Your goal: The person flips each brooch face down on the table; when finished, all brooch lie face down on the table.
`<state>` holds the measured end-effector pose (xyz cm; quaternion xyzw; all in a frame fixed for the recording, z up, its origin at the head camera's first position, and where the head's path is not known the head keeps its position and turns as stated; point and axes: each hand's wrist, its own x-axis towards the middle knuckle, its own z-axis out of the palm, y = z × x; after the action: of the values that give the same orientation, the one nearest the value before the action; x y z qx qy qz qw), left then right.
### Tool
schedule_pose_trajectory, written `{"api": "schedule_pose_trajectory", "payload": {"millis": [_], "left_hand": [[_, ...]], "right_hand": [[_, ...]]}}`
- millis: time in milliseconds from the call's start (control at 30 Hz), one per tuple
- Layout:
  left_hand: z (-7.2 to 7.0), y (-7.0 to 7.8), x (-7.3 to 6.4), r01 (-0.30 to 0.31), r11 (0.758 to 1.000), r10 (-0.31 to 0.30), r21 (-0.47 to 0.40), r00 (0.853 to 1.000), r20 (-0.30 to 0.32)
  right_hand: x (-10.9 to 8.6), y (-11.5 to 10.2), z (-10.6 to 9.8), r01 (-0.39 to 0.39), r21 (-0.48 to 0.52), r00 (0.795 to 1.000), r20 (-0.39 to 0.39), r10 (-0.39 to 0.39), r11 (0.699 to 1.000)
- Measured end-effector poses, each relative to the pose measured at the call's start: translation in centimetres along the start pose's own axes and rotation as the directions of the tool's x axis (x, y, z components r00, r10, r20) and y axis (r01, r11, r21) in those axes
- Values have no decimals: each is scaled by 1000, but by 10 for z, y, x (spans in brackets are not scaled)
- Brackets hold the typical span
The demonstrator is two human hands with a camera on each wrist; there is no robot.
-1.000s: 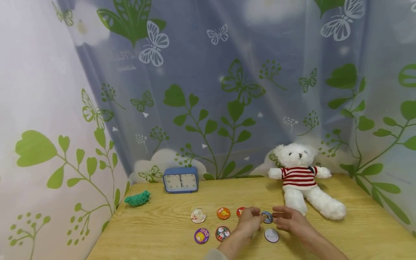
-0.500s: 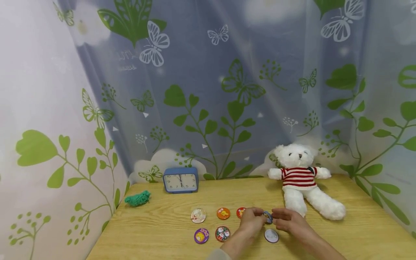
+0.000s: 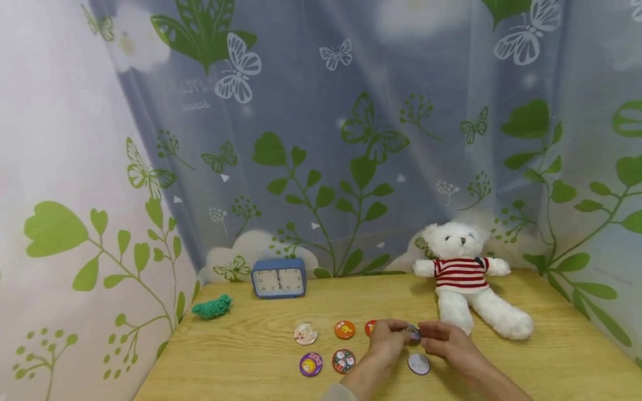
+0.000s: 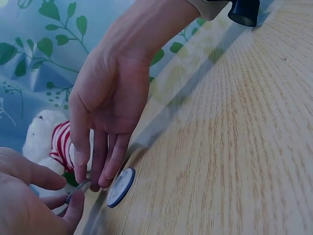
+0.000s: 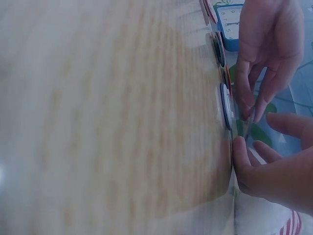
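Observation:
A blue round badge (image 3: 413, 333) stands tilted off the table between the two hands. My left hand (image 3: 385, 346) pinches it by its left side between thumb and fingers, seen edge-on in the right wrist view as a thin badge (image 5: 251, 119). My right hand (image 3: 453, 348) is at the badge's right edge, its fingers fairly straight; whether they bear on it I cannot tell. Just in front lies a whitish round badge (image 3: 418, 363), flat on the table. Partly behind my left hand shows a red badge (image 3: 370, 327).
More badges lie to the left: a pale one (image 3: 306, 333), an orange one (image 3: 344, 329), a purple one (image 3: 311, 363) and a dark patterned one (image 3: 343, 361). Behind stand a blue clock (image 3: 278, 278) and a white teddy bear (image 3: 461, 273). A green bundle (image 3: 213, 307) lies far left.
The left hand has moved slightly right and taken hold of the blue badge, which has gone from lying flat to tilted. The right hand has barely moved.

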<state>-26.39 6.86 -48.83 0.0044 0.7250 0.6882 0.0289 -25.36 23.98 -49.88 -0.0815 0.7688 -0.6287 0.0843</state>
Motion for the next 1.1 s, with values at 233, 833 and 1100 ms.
{"api": "schedule_pose_trajectory", "payload": {"millis": [233,833,1100], "left_hand": [[-1,2,2,-40,998,41,-53,999,22],[-4,2,3,-58,997,57,-47,998,-38],[-5,1,3,-52,996,49,-73,998,-43]], "right_hand": [[1,-2,2,-2,35,999,-35,3,999],[8,-6,10,-37,91,990,-133,49,995],[10,-5,10,-27,124,992,-118,41,992]]}}
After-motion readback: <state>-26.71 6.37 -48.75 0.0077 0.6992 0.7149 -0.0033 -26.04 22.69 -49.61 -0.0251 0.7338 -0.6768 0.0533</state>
